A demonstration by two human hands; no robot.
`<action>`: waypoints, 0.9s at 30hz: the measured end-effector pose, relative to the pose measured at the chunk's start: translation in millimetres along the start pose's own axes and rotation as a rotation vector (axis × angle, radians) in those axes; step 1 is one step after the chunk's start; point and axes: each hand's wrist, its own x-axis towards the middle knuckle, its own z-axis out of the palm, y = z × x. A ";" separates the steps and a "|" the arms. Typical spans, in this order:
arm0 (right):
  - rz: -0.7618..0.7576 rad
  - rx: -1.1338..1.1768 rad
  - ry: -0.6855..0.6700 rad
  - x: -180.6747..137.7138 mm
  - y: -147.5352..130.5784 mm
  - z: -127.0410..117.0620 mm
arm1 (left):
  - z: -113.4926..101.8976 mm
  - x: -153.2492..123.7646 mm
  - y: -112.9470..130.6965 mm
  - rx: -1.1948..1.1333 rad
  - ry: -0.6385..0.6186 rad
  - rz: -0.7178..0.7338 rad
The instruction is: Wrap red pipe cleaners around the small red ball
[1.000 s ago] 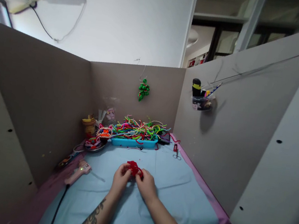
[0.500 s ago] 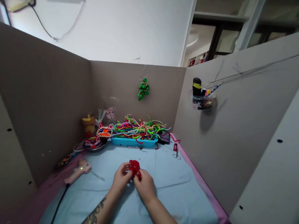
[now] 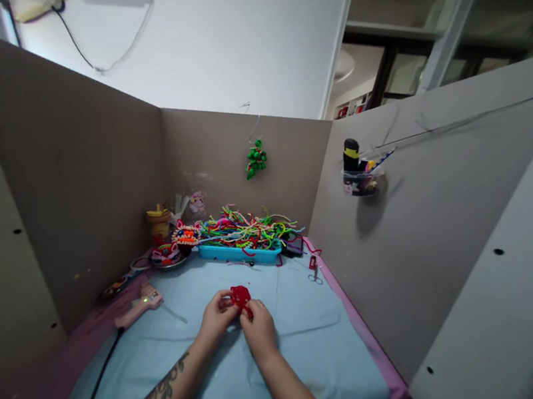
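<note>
A small red pipe-cleaner piece (image 3: 240, 296) is pinched between both of my hands above the light blue cloth (image 3: 315, 342). My left hand (image 3: 216, 317) grips it from the left with curled fingers. My right hand (image 3: 261, 325) grips it from the right, thumb and fingers closed on it. Both forearms reach in from the bottom edge; the left one has a tattoo.
A blue tray (image 3: 237, 253) heaped with coloured pipe cleaners stands at the back. Small scissors (image 3: 314, 271) lie at the back right. A pink glue gun (image 3: 141, 304) with a black cord lies at the left. Finished figures (image 3: 185, 234) and a dish sit back left. Grey partition walls enclose the table.
The red piece has been turned slightly between my fingers and my hands have shifted a little; nothing else moved.
</note>
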 end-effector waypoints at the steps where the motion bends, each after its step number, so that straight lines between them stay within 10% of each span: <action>1: -0.002 -0.002 0.000 -0.4 0.2 0.3 | 0.0 -0.3 0.5 -0.013 -0.004 -0.008; 27: 0.007 -0.116 -0.020 -1.8 -8.2 -6.5 | -1.3 -2.3 3.5 0.085 0.065 -0.033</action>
